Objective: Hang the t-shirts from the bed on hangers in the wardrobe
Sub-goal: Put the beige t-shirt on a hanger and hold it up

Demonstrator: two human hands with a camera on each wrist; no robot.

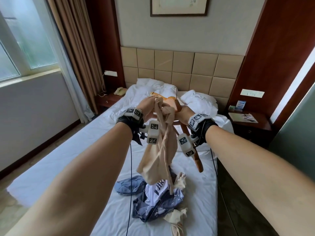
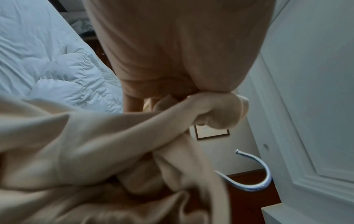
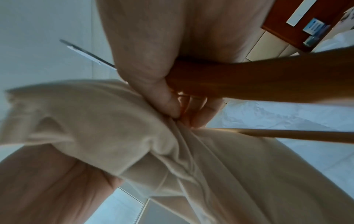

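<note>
Both hands are raised over the bed (image 1: pixel 68 159). My left hand (image 1: pixel 150 107) grips the bunched top of a beige t-shirt (image 1: pixel 162 150), which hangs down crumpled. My right hand (image 1: pixel 183 111) holds a wooden hanger (image 1: pixel 198 163) by its arm beside the metal hook (image 1: pixel 175 90). In the right wrist view the right hand (image 3: pixel 172 106) has its thumb on the hanger's arm (image 3: pixel 258 78) and also pinches the t-shirt (image 3: pixel 114 128). The left wrist view shows the t-shirt (image 2: pixel 95 144) wrapped over my left fingers (image 2: pixel 220 109), with the hook (image 2: pixel 265 171) just beyond. Fabric hides one end of the hanger.
A pile of t-shirts lies on the bed's near end: blue (image 1: pixel 127 185), white with dark print (image 1: pixel 158 187), blue patterned (image 1: pixel 153 207), cream (image 1: pixel 177 216). Rumpled pillows (image 1: pixel 197 101) lie at the padded headboard (image 1: pixel 182 65). Nightstands (image 1: pixel 252 126) flank the bed. The window (image 1: pixel 25 40) is at left.
</note>
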